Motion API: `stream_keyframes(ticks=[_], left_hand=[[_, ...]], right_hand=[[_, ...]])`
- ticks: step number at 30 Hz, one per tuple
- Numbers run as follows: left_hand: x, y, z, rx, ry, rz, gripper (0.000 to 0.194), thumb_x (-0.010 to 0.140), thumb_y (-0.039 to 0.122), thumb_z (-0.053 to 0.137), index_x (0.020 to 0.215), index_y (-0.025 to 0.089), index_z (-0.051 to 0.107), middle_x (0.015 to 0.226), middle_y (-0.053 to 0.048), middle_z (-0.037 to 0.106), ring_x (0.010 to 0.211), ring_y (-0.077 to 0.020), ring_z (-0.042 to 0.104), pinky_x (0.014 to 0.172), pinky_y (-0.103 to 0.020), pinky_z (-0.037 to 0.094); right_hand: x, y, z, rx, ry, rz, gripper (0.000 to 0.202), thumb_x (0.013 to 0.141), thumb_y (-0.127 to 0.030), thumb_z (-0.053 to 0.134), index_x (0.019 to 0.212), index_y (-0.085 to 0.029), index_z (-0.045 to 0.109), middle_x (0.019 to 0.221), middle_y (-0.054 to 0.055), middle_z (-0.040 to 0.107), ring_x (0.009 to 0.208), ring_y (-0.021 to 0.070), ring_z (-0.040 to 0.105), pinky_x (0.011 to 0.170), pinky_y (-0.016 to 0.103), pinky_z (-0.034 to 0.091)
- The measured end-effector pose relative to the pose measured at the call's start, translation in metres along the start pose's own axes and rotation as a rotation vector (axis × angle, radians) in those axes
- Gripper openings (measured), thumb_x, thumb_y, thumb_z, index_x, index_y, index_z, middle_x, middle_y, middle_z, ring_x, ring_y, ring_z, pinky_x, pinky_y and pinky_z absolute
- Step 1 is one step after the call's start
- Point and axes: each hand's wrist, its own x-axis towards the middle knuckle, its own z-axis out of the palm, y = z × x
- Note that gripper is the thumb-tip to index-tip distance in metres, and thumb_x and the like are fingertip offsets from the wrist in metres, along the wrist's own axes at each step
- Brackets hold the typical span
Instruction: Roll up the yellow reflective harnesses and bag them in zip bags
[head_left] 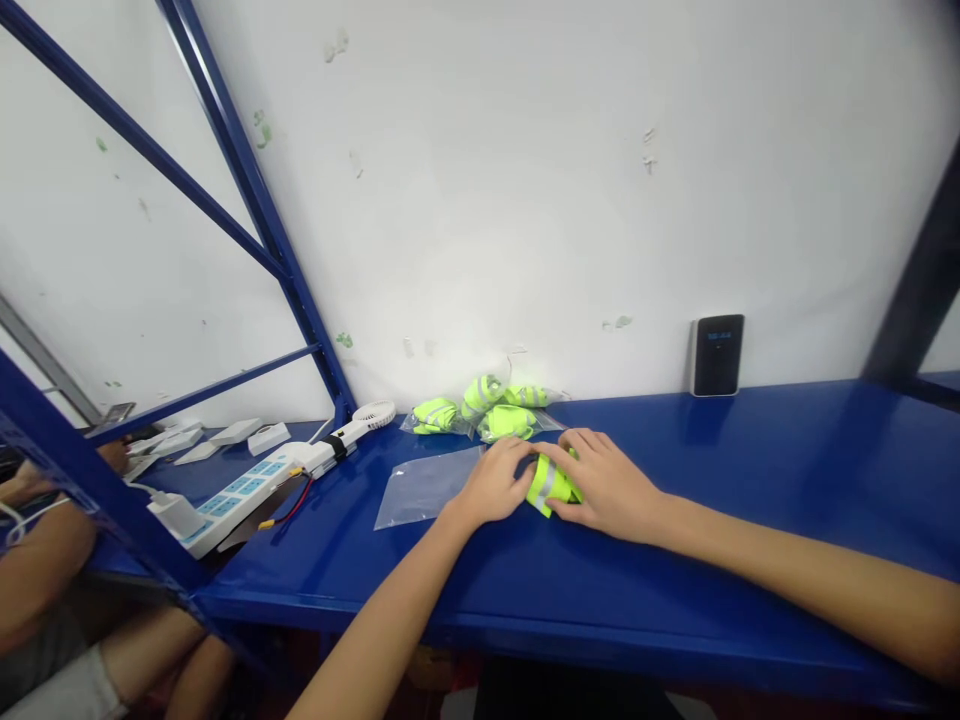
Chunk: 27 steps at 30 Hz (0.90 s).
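Note:
A folded neon-yellow cloth with a silver stripe (pixel 551 484) lies on the blue table between my two hands. My left hand (pixel 496 482) presses its fingertips against the cloth's left side. Over the right side curls my right hand (pixel 604 482), thumb low and fingers on top, gripping it. A flat clear plastic bag (pixel 427 487) rests on the table just left of my left hand, partly behind it. Behind the hands, near the wall, several clear bags with bundled yellow cloth (pixel 508 422) are heaped together.
A black-fronted device (pixel 717 356) stands against the wall at right. To the left are a white power strip (pixel 244 495), a small white fan (pixel 373 414), a red-and-black cable (pixel 292 505) and blue rack posts (pixel 259 200). Another person's arm (pixel 45 560) shows at far left.

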Motion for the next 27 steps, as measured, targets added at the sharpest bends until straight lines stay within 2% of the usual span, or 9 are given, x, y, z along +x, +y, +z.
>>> stream_keyframes(ticks=[3,5,7,10,13,16,19,23,27], left_hand=[[-0.006,0.001,-0.002,-0.025,-0.023,-0.001,0.030,0.095,0.029,0.039,0.113,0.019,0.061,0.112,-0.009,0.062,0.106,-0.0213,0.054,0.096,-0.035,0.041],[-0.008,0.000,-0.005,-0.043,-0.023,-0.027,0.032,0.096,0.033,0.036,0.109,0.020,0.062,0.114,-0.008,0.060,0.110,-0.0208,0.053,0.100,-0.035,0.039],[-0.008,0.000,-0.008,-0.065,0.004,-0.058,0.033,0.096,0.035,0.036,0.112,0.021,0.061,0.118,-0.008,0.059,0.114,-0.0212,0.052,0.103,-0.036,0.037],[-0.008,0.007,-0.010,-0.092,-0.005,-0.024,0.038,0.093,0.036,0.045,0.128,0.023,0.052,0.134,-0.010,0.051,0.125,-0.0239,0.045,0.107,-0.039,0.034],[-0.012,0.019,-0.011,-0.069,-0.122,0.051,0.047,0.087,0.039,0.054,0.132,0.025,0.049,0.146,-0.010,0.039,0.134,-0.0289,0.037,0.110,-0.043,0.031],[-0.017,0.027,-0.011,-0.030,-0.226,0.079,0.063,0.079,0.041,0.063,0.136,0.025,0.044,0.150,-0.011,0.035,0.136,-0.0319,0.033,0.112,-0.047,0.028],[-0.019,0.027,-0.010,-0.032,-0.245,0.064,0.074,0.072,0.038,0.069,0.139,0.024,0.039,0.148,-0.011,0.036,0.136,-0.0315,0.034,0.112,-0.046,0.029],[-0.018,0.019,-0.004,-0.048,-0.205,0.028,0.069,0.075,0.031,0.065,0.138,0.023,0.039,0.144,-0.011,0.042,0.133,-0.0284,0.039,0.112,-0.044,0.031],[-0.016,0.012,0.000,-0.038,-0.104,0.002,0.079,0.077,0.027,0.063,0.146,0.023,0.023,0.149,-0.012,0.034,0.138,-0.0292,0.032,0.113,-0.047,0.029]], right_hand=[[-0.009,0.000,-0.004,0.225,0.047,-0.068,0.064,0.078,-0.048,0.058,0.135,-0.020,0.047,0.099,0.012,0.060,0.090,0.0293,0.055,0.082,0.045,0.043],[-0.017,0.010,-0.012,0.402,0.038,-0.125,0.058,0.080,-0.048,0.053,0.132,-0.022,0.051,0.082,0.008,0.061,0.075,0.0248,0.056,0.076,0.040,0.045],[-0.020,0.023,-0.020,0.442,0.080,-0.072,0.047,0.083,-0.046,0.050,0.122,-0.022,0.059,0.074,0.006,0.060,0.070,0.0236,0.056,0.073,0.039,0.046],[-0.014,0.036,-0.028,0.368,0.069,-0.007,0.038,0.087,-0.041,0.048,0.115,-0.022,0.063,0.098,0.011,0.062,0.083,0.0250,0.058,0.077,0.040,0.046],[-0.008,0.039,-0.030,0.332,-0.087,-0.058,0.037,0.088,-0.040,0.049,0.118,-0.022,0.062,0.112,0.012,0.059,0.097,0.0262,0.057,0.083,0.041,0.047],[-0.008,0.038,-0.028,0.325,-0.224,-0.095,0.049,0.080,-0.039,0.061,0.126,-0.023,0.058,0.117,0.011,0.059,0.106,0.0289,0.055,0.090,0.044,0.045],[-0.013,0.040,-0.021,0.338,-0.271,-0.118,0.065,0.071,-0.025,0.065,0.134,-0.023,0.049,0.129,0.011,0.054,0.117,0.0298,0.049,0.097,0.044,0.043],[-0.013,0.044,-0.005,0.338,-0.213,-0.118,0.065,0.065,-0.007,0.056,0.128,-0.022,0.053,0.130,0.011,0.055,0.119,0.0280,0.048,0.097,0.042,0.042],[0.000,0.041,0.003,0.543,-0.086,0.071,0.047,0.067,-0.011,0.056,0.113,-0.018,0.062,0.106,0.008,0.067,0.096,0.0263,0.060,0.087,0.039,0.047]])
